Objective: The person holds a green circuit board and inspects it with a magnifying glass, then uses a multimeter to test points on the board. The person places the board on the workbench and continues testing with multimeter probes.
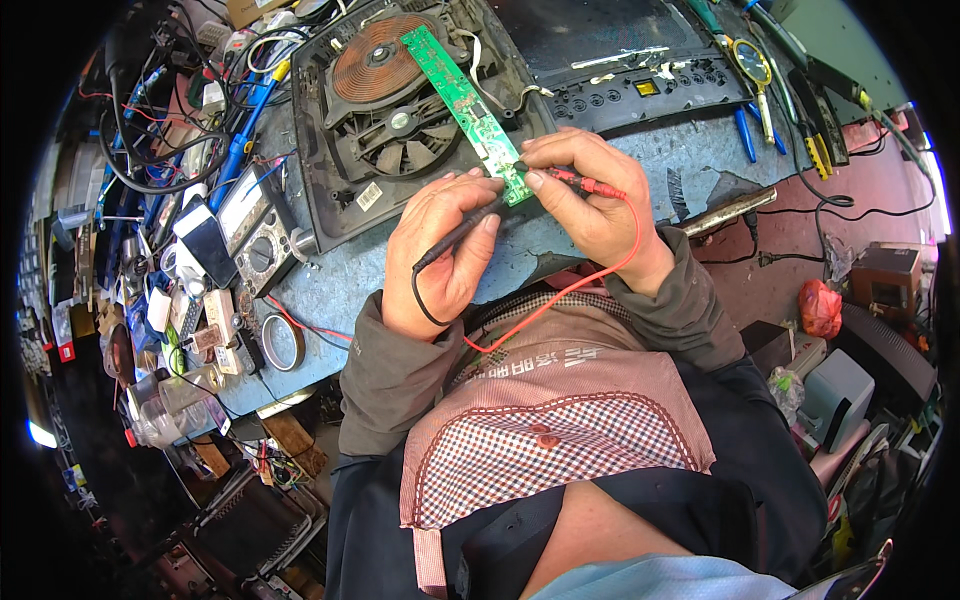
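Blue bench (345,268), board end (516,190) between hands (440,245) (592,205)

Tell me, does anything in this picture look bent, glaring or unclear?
Head view: a fisheye image, black around its rounded rim; a white light patch glares at the left rim; the green circuit board looks bright, but fingers hide the red probe's and black probe's contacts.
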`<control>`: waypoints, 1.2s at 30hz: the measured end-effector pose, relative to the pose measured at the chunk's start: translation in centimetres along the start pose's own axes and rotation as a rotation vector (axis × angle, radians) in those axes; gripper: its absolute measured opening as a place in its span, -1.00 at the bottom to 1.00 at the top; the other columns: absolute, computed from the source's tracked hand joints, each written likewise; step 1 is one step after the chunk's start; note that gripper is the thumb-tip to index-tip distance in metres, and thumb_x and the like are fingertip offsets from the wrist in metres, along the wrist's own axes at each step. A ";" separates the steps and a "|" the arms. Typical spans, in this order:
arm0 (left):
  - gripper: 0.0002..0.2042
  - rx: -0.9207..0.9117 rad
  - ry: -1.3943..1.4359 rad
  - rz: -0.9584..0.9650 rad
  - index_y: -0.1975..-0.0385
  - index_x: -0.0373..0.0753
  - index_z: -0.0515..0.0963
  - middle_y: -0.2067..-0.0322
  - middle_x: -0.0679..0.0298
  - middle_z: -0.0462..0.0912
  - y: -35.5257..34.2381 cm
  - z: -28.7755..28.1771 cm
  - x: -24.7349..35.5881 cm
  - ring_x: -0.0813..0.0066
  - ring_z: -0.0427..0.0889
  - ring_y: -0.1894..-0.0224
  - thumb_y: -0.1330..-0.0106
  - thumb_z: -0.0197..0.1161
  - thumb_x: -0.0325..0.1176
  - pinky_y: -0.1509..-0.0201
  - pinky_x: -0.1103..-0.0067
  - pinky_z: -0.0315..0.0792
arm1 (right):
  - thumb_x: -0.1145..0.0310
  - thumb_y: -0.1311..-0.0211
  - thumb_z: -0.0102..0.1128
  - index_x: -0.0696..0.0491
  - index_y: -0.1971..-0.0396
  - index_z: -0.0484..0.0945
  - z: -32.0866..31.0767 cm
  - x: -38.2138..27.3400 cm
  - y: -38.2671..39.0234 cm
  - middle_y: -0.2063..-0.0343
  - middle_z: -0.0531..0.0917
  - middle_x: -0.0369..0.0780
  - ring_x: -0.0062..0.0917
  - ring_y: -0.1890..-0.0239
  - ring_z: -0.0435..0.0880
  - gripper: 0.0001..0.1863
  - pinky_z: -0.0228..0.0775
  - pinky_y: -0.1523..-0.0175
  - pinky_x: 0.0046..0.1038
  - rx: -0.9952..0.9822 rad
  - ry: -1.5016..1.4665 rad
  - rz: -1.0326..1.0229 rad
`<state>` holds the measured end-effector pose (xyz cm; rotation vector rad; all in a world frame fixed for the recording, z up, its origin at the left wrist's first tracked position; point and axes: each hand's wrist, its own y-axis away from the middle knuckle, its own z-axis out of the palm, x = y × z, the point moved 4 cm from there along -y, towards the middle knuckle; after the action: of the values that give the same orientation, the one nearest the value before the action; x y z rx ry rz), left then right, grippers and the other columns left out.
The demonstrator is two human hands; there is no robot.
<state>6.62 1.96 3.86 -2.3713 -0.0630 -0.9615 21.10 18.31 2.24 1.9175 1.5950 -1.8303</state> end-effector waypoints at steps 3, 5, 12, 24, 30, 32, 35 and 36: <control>-0.78 -0.004 -0.012 0.003 -0.05 -0.26 0.69 -0.06 0.13 0.85 -0.1 0.0 0.0 -0.02 0.79 -0.25 -0.47 0.43 -0.45 -0.49 0.10 0.51 | 0.55 -0.38 0.44 0.21 0.12 0.76 0.0 0.0 0.0 0.07 0.87 -0.03 -0.21 -0.09 0.87 -0.86 0.63 -0.28 -0.24 0.003 -0.006 0.012; -0.78 -0.005 -0.018 0.004 -0.05 -0.26 0.69 -0.06 0.13 0.85 -0.1 0.0 0.1 -0.02 0.79 -0.25 -0.46 0.44 -0.46 -0.49 0.10 0.52 | 0.55 -0.38 0.44 0.21 0.12 0.76 0.1 0.0 0.0 0.07 0.87 -0.03 -0.21 -0.09 0.87 -0.86 0.63 -0.28 -0.24 0.001 -0.005 0.010; -0.78 -0.001 -0.021 0.012 -0.05 -0.26 0.69 -0.06 0.13 0.85 -0.1 0.0 0.1 -0.02 0.79 -0.25 -0.45 0.45 -0.46 -0.48 0.10 0.53 | 0.56 -0.37 0.44 0.21 0.10 0.76 0.0 0.0 0.1 0.07 0.87 -0.03 -0.21 -0.09 0.87 -0.85 0.62 -0.30 -0.23 0.005 0.004 -0.012; -0.79 -0.004 -0.009 0.001 -0.03 -0.27 0.69 -0.08 0.11 0.85 -0.1 -0.1 0.2 -0.02 0.77 -0.27 -0.46 0.45 -0.46 -0.50 0.10 0.50 | 0.48 -0.32 0.52 0.16 0.16 0.74 0.4 -0.1 -0.3 0.24 0.82 -0.11 -0.21 0.20 0.80 -0.84 0.59 0.00 -0.26 0.093 -0.004 -0.089; -0.79 0.001 -0.033 0.011 -0.04 -0.27 0.68 -0.11 0.10 0.84 0.0 0.1 0.2 -0.04 0.76 -0.28 -0.47 0.44 -0.43 -0.52 0.08 0.48 | 0.48 -0.31 0.54 0.15 0.16 0.74 0.4 -0.1 -0.3 0.23 0.82 -0.11 -0.21 0.20 0.80 -0.83 0.59 0.01 -0.26 0.091 0.027 -0.103; -0.78 0.004 -0.041 0.020 -0.04 -0.27 0.68 -0.11 0.10 0.84 0.0 0.1 0.2 -0.04 0.76 -0.27 -0.48 0.44 -0.43 -0.52 0.08 0.48 | 0.48 -0.30 0.55 0.15 0.16 0.75 0.4 -0.2 -0.4 0.23 0.82 -0.11 -0.21 0.20 0.80 -0.82 0.60 0.01 -0.26 0.089 0.033 -0.109; -0.78 0.001 -0.036 0.013 -0.05 -0.26 0.67 -0.11 0.09 0.84 -0.1 0.1 0.3 -0.06 0.76 -0.25 -0.48 0.43 -0.42 -0.51 0.07 0.48 | 0.48 -0.30 0.55 0.16 0.16 0.75 0.5 -0.1 -0.4 0.23 0.82 -0.11 -0.20 0.20 0.80 -0.82 0.60 0.01 -0.26 0.094 0.027 -0.113; -0.78 0.001 -0.035 0.012 -0.05 -0.26 0.67 -0.11 0.09 0.84 -0.1 0.1 0.2 -0.06 0.76 -0.25 -0.48 0.43 -0.42 -0.51 0.07 0.48 | 0.48 -0.29 0.56 0.16 0.16 0.76 0.5 -0.1 -0.4 0.23 0.82 -0.11 -0.20 0.20 0.80 -0.82 0.60 0.01 -0.26 0.097 0.023 -0.114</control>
<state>6.82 2.11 4.00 -2.3856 -0.0625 -0.9140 20.54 18.10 2.38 1.9297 1.6859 -1.9707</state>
